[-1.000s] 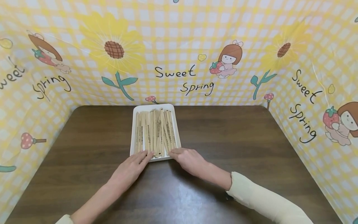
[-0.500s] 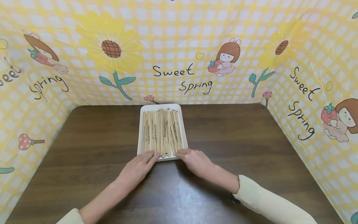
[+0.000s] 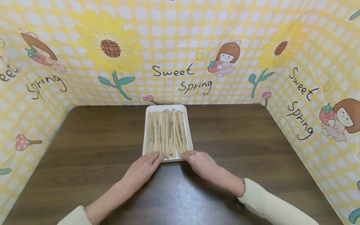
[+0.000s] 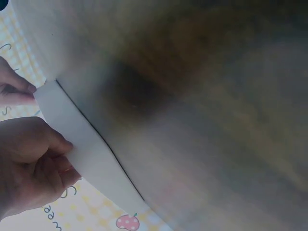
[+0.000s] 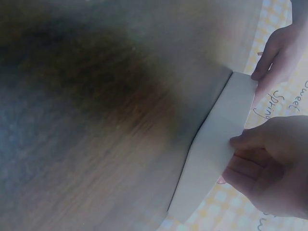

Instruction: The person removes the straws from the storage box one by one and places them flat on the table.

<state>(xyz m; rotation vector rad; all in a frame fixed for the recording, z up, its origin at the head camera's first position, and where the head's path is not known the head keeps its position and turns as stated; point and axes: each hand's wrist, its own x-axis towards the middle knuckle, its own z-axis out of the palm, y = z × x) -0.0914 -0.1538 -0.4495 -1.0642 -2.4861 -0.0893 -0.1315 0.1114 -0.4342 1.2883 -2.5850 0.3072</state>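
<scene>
A white rectangular tray (image 3: 174,159) lies on the dark wooden table near its back edge, slightly left of the middle. Slim tan paper-wrapped sticks (image 3: 165,134) with dark printing, looking like wrapped straws, lie lengthwise in it. My left hand (image 3: 143,167) grips the left part of the tray's near side, fingers over the rim. At the near right corner, my right hand (image 3: 204,164) holds the same side. Both wrist views show thumbs against the outer wall, on the left (image 4: 98,149) and on the right (image 5: 211,139), with the fingers reaching over the rim.
The brown tabletop (image 3: 233,134) extends on both sides of the tray. A yellow checked cloth (image 3: 174,37) with printed flowers and figures stands as a wall behind the table and along its left and right sides.
Both hands have slid the tray to the right along the table, keeping their grip on its near side. The wrapped sticks have travelled with it.
</scene>
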